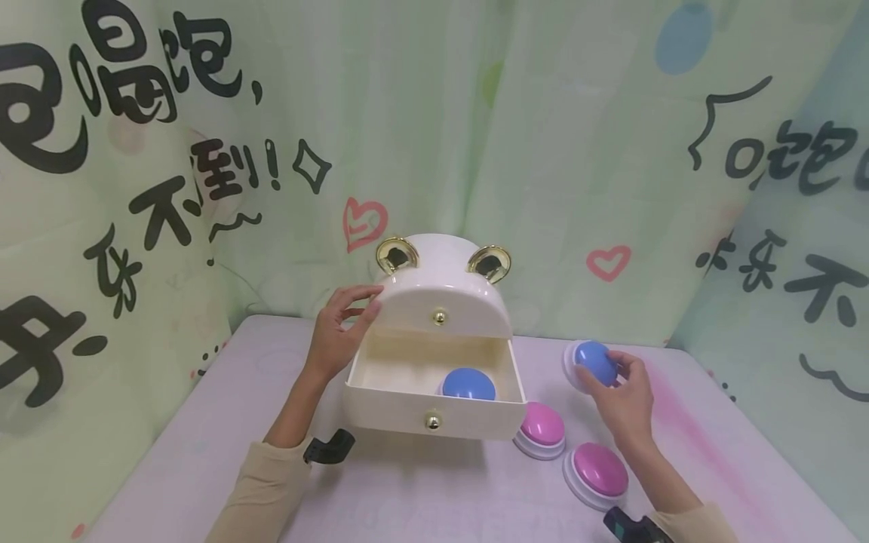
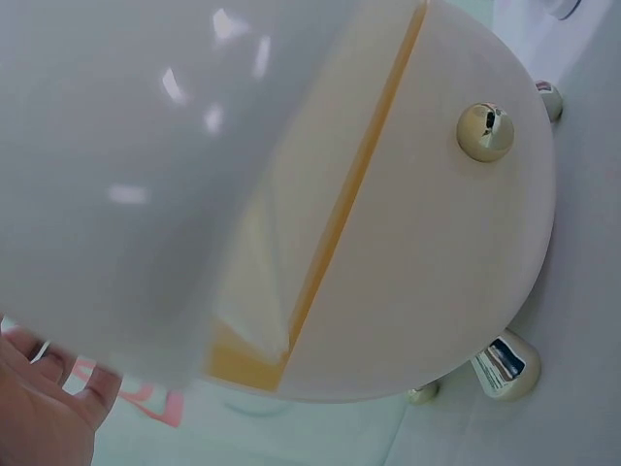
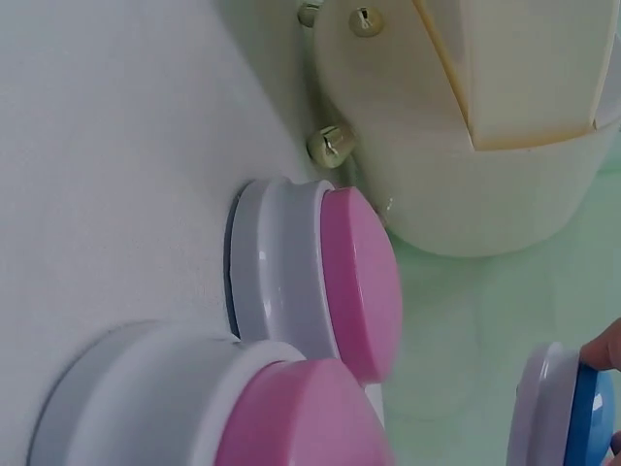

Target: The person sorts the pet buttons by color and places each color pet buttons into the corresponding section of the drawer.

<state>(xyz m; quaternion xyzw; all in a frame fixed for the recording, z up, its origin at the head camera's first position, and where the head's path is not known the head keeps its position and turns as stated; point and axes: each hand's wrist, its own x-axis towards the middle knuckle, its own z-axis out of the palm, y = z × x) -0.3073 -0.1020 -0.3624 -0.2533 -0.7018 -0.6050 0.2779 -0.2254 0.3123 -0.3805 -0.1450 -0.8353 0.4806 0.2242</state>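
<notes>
A white frog-shaped drawer box (image 1: 451, 302) stands on the table with its lower drawer (image 1: 394, 416) pulled out. Inside that drawer lies a blue-topped push button (image 1: 469, 383). My left hand (image 1: 334, 335) touches the upper left side of the box, its fingers bent loosely there; the left wrist view catches part of this hand (image 2: 49, 417) at the lower left. To the right of the box, my right hand (image 1: 627, 400) pinches another blue-topped button (image 1: 594, 362) with a white base. This held button (image 3: 545, 417) appears tilted, base facing left, in the right wrist view.
Two pink-topped buttons sit on the table: one (image 1: 543, 424) beside the drawer's right corner, the other (image 1: 600, 469) nearer me. Gold knobs and feet stick out from the box. A printed green curtain (image 1: 563, 188) hangs behind the table (image 1: 176, 483).
</notes>
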